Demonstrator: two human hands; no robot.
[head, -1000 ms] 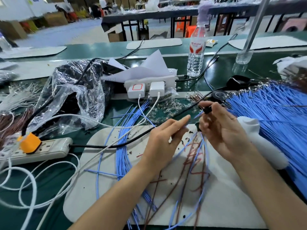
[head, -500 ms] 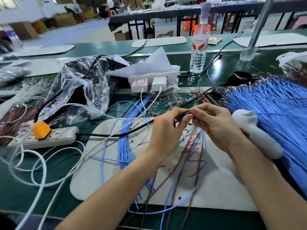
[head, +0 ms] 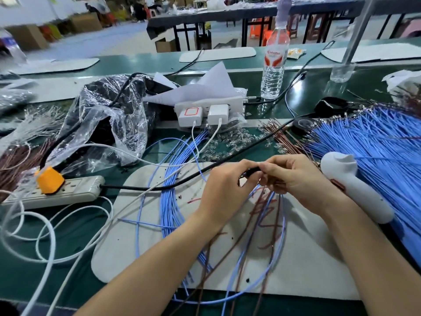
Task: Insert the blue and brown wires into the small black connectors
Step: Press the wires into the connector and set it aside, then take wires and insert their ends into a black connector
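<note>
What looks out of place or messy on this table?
Small clear parts lie scattered, as if spilled, on the green table before the chargers; a black cord crosses the white mat.

Where the left hand (head: pixel 224 190) and right hand (head: pixel 298 179) meet, curled fingertips cover nearly all of a small black piece (head: pixel 250 172) pinched by the left; only a dark sliver shows, perhaps a connector. The right hand's fingers hide the top ends of the blue and brown wires (head: pixel 268 208) it grips, so whether any end is seated cannot be told. The right wrist covers part of the white tool (head: pixel 355 190). The blue wire bundle (head: pixel 376 142) runs off the right edge, the brown wire bundle (head: pixel 16 160) off the left. The dark contents of the plastic bag (head: pixel 107 124) cannot be made out. The clear bits (head: pixel 230 144) near the chargers (head: pixel 205 114) are too small to name. Cardboard boxes (head: pixel 27 37) at far left are blurred, and the label of the bottle (head: pixel 273 65) is illegible.
</note>
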